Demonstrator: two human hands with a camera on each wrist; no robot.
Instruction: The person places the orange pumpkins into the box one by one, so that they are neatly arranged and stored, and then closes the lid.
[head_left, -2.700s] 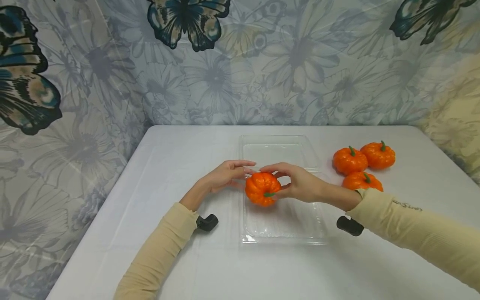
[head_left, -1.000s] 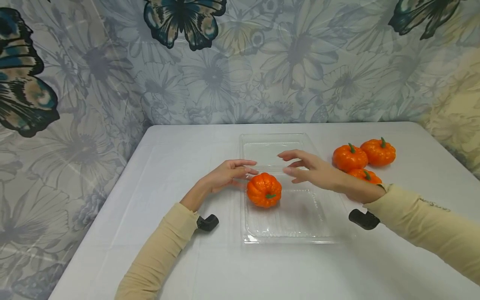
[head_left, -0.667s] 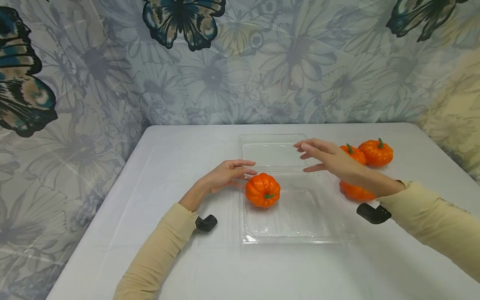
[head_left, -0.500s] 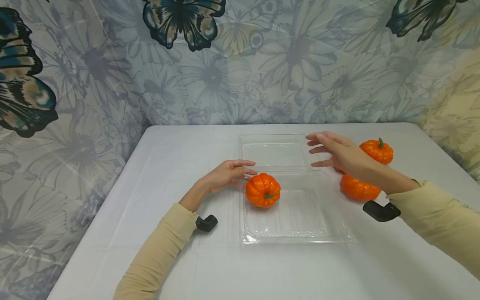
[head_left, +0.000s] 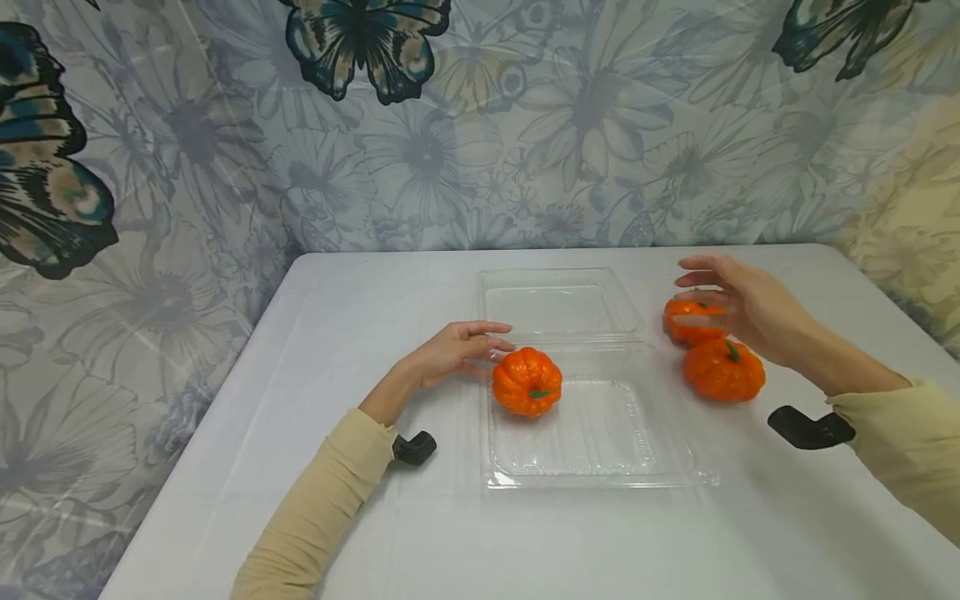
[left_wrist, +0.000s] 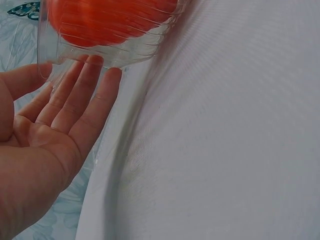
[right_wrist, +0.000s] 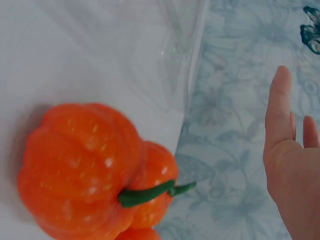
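Observation:
A small orange pumpkin [head_left: 527,382] with a green stem sits in the left back part of a clear plastic clamshell container [head_left: 570,479]. My left hand [head_left: 450,354] is at the container's left side, fingers nearly straight. In the left wrist view its fingertips [left_wrist: 112,75] touch or nearly touch the container's wall [left_wrist: 145,55]. To the right, my right hand [head_left: 757,312] hovers with loosely extended fingers, holding nothing. Below it are a front pumpkin [head_left: 723,369] and another pumpkin [head_left: 678,321], partly covered by the fingers. The right wrist view shows part of a third pumpkin [right_wrist: 140,234] there.
The container's lid [head_left: 555,308] lies folded back flat on the white table [head_left: 360,533]. Black wrist-camera mounts [head_left: 415,448] stick out from both cuffs. A flowered cloth wall [head_left: 480,167] stands close behind the table.
My right hand has let go of the pumpkin in the container and moved right and back, over the other pumpkins. My left hand stays where it was.

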